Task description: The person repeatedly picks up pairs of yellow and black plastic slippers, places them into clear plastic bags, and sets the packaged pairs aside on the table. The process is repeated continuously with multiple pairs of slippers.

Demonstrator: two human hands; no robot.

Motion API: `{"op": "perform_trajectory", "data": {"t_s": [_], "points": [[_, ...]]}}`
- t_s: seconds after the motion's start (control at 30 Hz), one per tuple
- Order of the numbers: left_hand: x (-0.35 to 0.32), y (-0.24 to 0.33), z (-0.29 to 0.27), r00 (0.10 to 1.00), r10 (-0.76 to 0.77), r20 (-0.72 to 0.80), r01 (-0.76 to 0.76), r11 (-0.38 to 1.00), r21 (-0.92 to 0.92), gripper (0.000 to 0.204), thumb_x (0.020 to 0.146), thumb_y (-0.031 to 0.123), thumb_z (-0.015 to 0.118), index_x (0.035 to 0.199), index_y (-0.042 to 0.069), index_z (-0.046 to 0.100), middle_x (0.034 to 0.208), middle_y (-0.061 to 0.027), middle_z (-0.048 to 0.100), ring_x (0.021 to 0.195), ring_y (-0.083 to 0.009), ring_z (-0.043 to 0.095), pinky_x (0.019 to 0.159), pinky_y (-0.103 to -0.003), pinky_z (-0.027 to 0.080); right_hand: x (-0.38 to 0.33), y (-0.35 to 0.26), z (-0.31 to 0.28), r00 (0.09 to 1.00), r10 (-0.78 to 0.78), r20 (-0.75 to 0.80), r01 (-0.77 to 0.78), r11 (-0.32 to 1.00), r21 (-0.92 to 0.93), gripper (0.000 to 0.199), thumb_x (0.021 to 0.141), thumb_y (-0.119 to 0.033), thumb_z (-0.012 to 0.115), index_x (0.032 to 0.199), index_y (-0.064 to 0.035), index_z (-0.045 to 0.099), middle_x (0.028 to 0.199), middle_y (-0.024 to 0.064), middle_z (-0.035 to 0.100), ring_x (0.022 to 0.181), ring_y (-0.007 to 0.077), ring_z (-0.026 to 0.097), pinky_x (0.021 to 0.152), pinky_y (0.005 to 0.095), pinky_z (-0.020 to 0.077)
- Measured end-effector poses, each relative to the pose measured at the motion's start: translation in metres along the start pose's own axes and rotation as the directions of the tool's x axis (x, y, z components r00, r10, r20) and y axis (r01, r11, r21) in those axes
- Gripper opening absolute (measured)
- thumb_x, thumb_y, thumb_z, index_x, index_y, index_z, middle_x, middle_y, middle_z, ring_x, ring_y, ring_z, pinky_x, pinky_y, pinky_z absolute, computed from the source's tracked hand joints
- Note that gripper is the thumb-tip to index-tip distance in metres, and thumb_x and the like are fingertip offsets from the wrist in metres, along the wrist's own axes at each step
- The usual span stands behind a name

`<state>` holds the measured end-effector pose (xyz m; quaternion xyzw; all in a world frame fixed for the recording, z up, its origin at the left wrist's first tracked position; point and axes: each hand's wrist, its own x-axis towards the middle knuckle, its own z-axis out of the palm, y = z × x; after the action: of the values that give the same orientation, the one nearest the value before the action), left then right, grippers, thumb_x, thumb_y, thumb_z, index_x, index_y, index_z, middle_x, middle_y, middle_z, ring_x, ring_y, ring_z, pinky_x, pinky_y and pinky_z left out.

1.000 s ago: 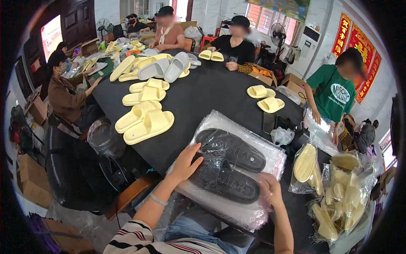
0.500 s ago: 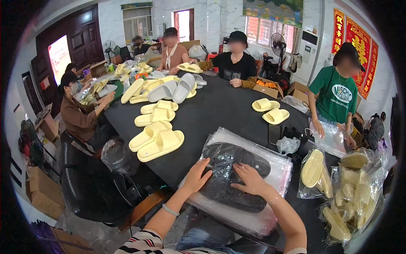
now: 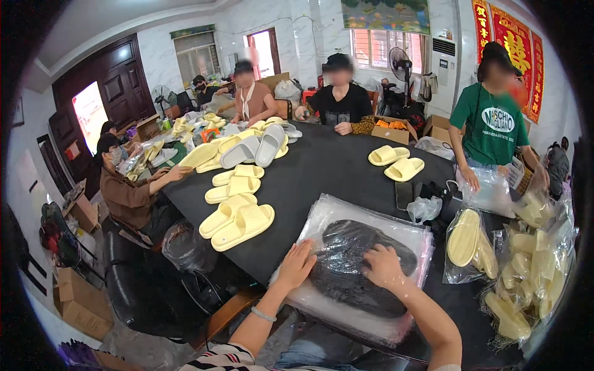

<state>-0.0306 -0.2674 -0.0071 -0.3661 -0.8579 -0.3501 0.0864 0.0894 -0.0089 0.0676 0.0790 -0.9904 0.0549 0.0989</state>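
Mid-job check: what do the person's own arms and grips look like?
Left grip and right grip are bare, ungloved hands. A smooth, pale, ring-shaped bangle circles the left wrist; none shows on the right. A white fabric sleeve with black and red stripes shows at the left arm.

the room is bright and fairly evenly lit, with daylight at the doorway far left, washed nearly white, and at the far window. glare streaks the clear plastic near the person, and the black slippers beneath look smeared. the bench stays dull and dark. faces are blurred. straight edges bend toward a black rim.
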Motion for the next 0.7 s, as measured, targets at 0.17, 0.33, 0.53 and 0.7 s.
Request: {"op": "perform_trajectory", "data": {"t_s": [0.17, 0.33, 0.53, 0.7], "points": [[-0.001, 0.001, 0.005, 0.998, 0.017, 0.061, -0.03, 0.977, 0.211, 0.069, 0.096, 0.048, 0.041, 0.143, -0.003, 0.034, 0.148, -0.0204, 0.035, 0.14, -0.0298, 0.029, 0.116, -0.046, 0.015, -0.066, 0.031, -0.017, 0.987, 0.138, -0.078, -0.126, 0.982, 0.141, 0.035, 0.072, -0.022, 0.069, 0.102, -0.0038, 0.064, 0.11, 0.0099, 0.064, 0.11, 0.0311, 0.054, 0.089, 0.0416, 0.0484], [-0.001, 0.006, 0.008, 0.993, 0.039, 0.11, -0.079, 0.916, 0.392, 0.079, 0.092, 0.058, 0.043, 0.144, -0.001, 0.033, 0.149, -0.0217, 0.031, 0.142, -0.0311, 0.024, 0.116, -0.049, 0.013, -0.135, 0.056, -0.024, 0.933, 0.322, -0.162, -0.283, 0.932, 0.225, 0.041, 0.067, -0.009, 0.065, 0.106, 0.0027, 0.062, 0.113, 0.0161, 0.062, 0.11, 0.0381, 0.053, 0.093, 0.0436, 0.0464], [0.002, 0.021, 0.004, 0.991, 0.019, 0.132, -0.078, 0.886, 0.458, 0.092, 0.086, 0.07, 0.042, 0.144, 0.0, 0.032, 0.15, -0.0236, 0.03, 0.142, -0.0314, 0.022, 0.116, -0.049, 0.011, -0.206, 0.097, -0.026, 0.688, 0.705, -0.172, -0.339, 0.522, 0.783, 0.043, 0.076, 0.009, 0.055, 0.119, 0.0059, 0.053, 0.12, 0.0182, 0.058, 0.116, 0.0291, 0.053, 0.102, 0.0359, 0.0385], [0.003, 0.023, 0.002, 0.989, 0.02, 0.147, -0.081, 0.902, 0.424, 0.095, 0.084, 0.073, 0.04, 0.144, -0.001, 0.032, 0.15, -0.0251, 0.027, 0.143, -0.0323, 0.02, 0.117, -0.049, 0.008, -0.266, 0.153, -0.049, 0.481, 0.871, -0.095, -0.3, 0.266, 0.916, 0.042, 0.094, -0.012, 0.051, 0.133, 0.0022, 0.045, 0.125, 0.0142, 0.054, 0.111, 0.0221, 0.054, 0.097, 0.0319, 0.0425]]}}
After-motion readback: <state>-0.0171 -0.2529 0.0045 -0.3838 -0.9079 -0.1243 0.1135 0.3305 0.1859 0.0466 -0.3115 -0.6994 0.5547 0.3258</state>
